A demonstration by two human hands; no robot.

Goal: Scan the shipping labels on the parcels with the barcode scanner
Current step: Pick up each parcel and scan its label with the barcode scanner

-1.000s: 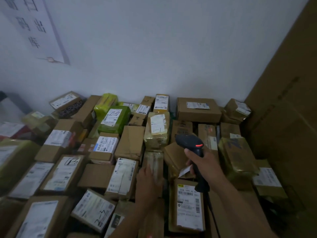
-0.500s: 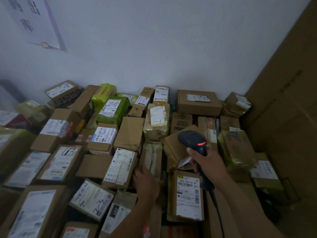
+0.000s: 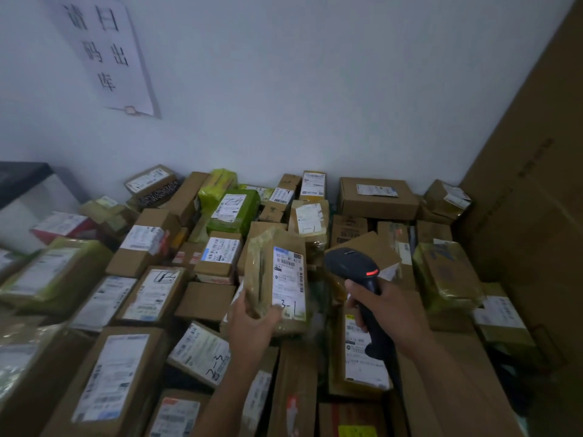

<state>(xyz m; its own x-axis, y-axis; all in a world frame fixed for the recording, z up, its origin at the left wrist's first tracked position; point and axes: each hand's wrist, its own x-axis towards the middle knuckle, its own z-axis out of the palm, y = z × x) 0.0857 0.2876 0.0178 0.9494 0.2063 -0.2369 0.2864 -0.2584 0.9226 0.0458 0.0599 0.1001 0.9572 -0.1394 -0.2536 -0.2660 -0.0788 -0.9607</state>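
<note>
1. Left grip [image 3: 252, 323], arm reaching forward, grasps the tape-wrapped brown parcel [image 3: 262, 269] by its lower end, upright (white shipping label [image 3: 288, 279] facing us) above the cardboard parcel heap [image 3: 202, 301].
2. Right grip [image 3: 388, 313] clenches the black pistol-shaped barcode scanner [image 3: 350, 263] just beside it.

A parcel stockroom: labelled cardboard parcels [image 3: 148, 247] heaped against a wall bearing a paper notice [image 3: 104, 52].

Parcel [image 3: 266, 272] in your left hand [image 3: 252, 323] above the parcel pile [image 3: 142, 247], barcode scanner [image 3: 350, 263] in your right hand [image 3: 391, 313] just right of it, paper sign [image 3: 104, 52] on the wall [image 3: 315, 89] behind, far left.
</note>
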